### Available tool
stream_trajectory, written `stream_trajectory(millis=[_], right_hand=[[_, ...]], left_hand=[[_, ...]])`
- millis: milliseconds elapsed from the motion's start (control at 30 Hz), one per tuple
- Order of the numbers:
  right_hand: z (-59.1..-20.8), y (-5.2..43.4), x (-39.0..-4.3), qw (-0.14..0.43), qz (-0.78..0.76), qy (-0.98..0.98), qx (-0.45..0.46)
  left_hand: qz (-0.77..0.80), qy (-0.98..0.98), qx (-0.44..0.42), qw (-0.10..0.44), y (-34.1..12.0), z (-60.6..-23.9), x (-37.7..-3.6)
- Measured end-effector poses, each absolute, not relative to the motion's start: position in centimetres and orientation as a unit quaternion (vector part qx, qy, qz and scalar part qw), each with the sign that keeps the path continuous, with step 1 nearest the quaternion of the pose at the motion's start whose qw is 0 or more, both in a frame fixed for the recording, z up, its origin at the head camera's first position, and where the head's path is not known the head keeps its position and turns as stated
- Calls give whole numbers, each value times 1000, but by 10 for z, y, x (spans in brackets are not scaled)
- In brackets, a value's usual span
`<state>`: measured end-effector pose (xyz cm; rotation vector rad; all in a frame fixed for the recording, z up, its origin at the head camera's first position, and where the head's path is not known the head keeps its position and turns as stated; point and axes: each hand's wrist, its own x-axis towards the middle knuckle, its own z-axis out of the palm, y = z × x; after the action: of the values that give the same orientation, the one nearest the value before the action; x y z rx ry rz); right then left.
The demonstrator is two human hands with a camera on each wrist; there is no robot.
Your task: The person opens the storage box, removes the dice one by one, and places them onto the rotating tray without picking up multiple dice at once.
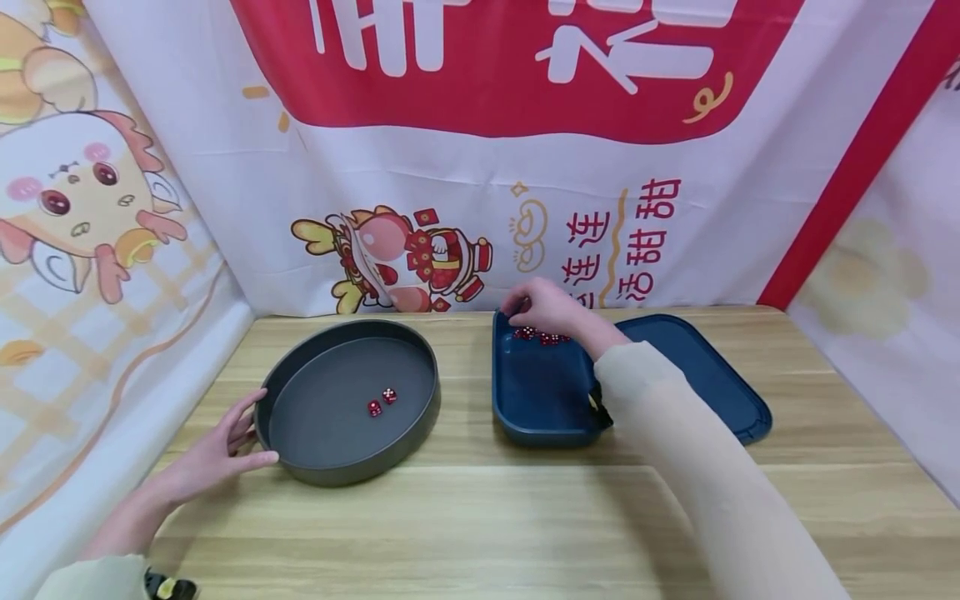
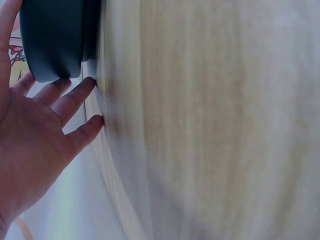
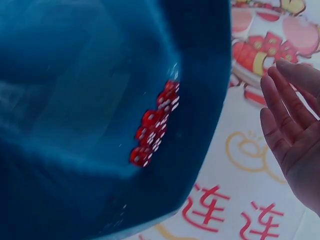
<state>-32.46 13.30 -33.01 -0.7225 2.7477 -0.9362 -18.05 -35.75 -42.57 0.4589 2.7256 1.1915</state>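
At the far end of the blue box (image 1: 536, 392), a bunch of little red dice (image 1: 538, 336) lies against its back wall; the right hand (image 1: 542, 307) hangs just over them, fingers bent down toward the dice; I cannot tell from the head view if it is touching one; in the right wrist view the fingers (image 3: 287, 107) look straight and close together, and they hold nothing there; the dice (image 3: 155, 125) sit in a row in the box (image 3: 90, 100). Next to the box on its right side lies its flat blue lid (image 1: 712, 375); both are near the far edge of the wooden table (image 1: 480, 517), toward the right. Over on the left part of the table sits a round grey pan (image 1: 348, 398); two red dice (image 1: 381, 402) lie inside it, side by side; the left hand (image 1: 217, 454) rests on the table with its fingers (image 2: 75, 97) spread apart, and its fingertips touch the pan's outer wall (image 2: 52, 45). Behind the table hangs a white and red cloth (image 1: 480, 167) with cartoon pictures.
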Motion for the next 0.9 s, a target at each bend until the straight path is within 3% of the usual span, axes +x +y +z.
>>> stream_trajectory(millis=[600, 900], right_hand=[[-377, 136, -356, 112, -305, 931, -164], [-391, 136, -361, 111, -253, 946, -172]], left_hand=[[387, 909, 140, 66, -359, -424, -180], [388, 909, 134, 77, -357, -422, -179]])
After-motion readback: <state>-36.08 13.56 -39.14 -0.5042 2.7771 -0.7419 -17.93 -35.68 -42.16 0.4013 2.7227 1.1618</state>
